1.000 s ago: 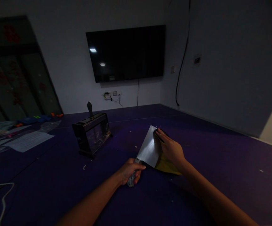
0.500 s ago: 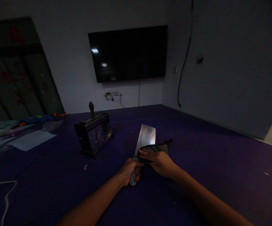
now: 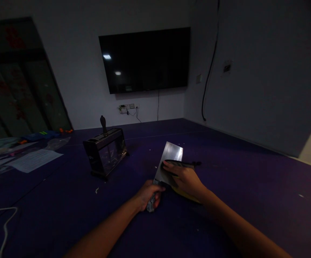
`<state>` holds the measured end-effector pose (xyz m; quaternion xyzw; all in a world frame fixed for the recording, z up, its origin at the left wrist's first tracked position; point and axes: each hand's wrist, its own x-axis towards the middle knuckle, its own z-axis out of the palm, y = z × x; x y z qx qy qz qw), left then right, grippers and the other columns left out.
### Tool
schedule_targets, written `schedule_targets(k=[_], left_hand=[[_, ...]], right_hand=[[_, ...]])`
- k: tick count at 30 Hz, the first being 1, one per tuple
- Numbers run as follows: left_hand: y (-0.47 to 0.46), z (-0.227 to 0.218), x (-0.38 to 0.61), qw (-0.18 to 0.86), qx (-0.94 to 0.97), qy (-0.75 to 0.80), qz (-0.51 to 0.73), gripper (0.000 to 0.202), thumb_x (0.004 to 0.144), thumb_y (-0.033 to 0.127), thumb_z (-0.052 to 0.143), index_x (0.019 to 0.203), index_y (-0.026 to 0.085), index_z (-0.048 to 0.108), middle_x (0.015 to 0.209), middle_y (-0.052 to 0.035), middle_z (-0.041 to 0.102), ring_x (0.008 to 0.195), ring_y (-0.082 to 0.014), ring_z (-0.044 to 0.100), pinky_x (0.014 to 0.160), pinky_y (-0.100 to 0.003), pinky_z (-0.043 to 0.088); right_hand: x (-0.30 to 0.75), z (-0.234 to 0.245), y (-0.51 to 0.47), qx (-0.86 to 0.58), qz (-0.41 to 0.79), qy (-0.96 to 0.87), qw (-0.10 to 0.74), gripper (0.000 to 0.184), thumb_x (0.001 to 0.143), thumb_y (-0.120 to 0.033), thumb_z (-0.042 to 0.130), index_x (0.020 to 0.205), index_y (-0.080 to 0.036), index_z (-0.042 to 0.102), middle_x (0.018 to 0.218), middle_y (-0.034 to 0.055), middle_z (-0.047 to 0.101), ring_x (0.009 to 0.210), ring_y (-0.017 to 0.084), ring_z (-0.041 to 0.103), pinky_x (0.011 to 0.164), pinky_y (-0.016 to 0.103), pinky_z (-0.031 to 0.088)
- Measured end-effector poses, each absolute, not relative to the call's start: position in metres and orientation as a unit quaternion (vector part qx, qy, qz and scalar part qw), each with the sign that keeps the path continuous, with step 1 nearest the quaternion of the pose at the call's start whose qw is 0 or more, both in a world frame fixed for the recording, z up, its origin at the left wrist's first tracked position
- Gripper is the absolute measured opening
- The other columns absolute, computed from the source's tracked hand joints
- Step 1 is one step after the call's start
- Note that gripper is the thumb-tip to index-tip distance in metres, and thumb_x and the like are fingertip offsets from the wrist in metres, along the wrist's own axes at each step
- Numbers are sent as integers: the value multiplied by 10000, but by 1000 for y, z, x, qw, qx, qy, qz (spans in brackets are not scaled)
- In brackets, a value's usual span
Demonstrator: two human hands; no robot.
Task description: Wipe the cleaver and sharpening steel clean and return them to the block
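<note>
Down the cleaver [image 3: 173,152] comes the right hand [image 3: 185,178], nearer the handle [image 3: 150,205] than a second ago. Over on the left, a sheet of paper [image 3: 35,160]; next, a black knife block [image 3: 103,142]; then the left hand [image 3: 146,193], wrapped around that handle; finally the right, holding what looks, in this gloom, like a cloth [image 3: 187,194] against the blade.

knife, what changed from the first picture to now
The right hand, holding the cloth, moved from the far end of the knife toward its handle; the tip swung slightly left. The left hand keeps gripping the handle. The black rack stays put.
</note>
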<state>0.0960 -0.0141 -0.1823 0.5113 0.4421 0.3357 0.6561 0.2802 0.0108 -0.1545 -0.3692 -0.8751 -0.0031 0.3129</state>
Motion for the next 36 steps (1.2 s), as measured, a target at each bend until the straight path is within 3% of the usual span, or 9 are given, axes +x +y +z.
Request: schedule_targets(k=[13, 19, 28, 36], left_hand=[[-15, -176, 95, 671, 556, 415, 263, 195, 588, 279, 604, 572, 159, 450, 366, 76, 387, 260, -86, 410, 283, -169, 268], [-17, -178, 96, 663, 547, 429, 276, 202, 586, 289, 598, 557, 158, 447, 365, 76, 387, 261, -78, 404, 291, -167, 256], [-11, -184, 95, 662, 507, 445, 326, 237, 577, 309, 574, 492, 172, 401, 347, 74, 351, 247, -75, 371, 281, -174, 214], [-12, -183, 97, 653, 489, 457, 355, 210, 557, 305, 562, 480, 167, 423, 339, 62, 364, 251, -76, 369, 279, -181, 229]], right_hand=[[309, -148, 26, -559, -113, -734, 369, 514, 746, -108, 420, 1227, -266, 512, 1325, -16, 461, 1047, 212, 580, 818, 330, 516], [308, -149, 26, -516, -105, -761, 379, 554, 734, -86, 426, 1251, -274, 489, 1333, -16, 449, 1074, 196, 563, 867, 326, 492], [280, -159, 12, -377, -20, -874, 306, 644, 636, -1, 415, 1225, -235, 527, 1324, 2, 444, 1112, 173, 533, 934, 310, 445], [267, -157, 2, -271, 43, -921, 277, 582, 713, -25, 424, 1245, -246, 507, 1288, 7, 484, 1125, 159, 518, 946, 299, 437]])
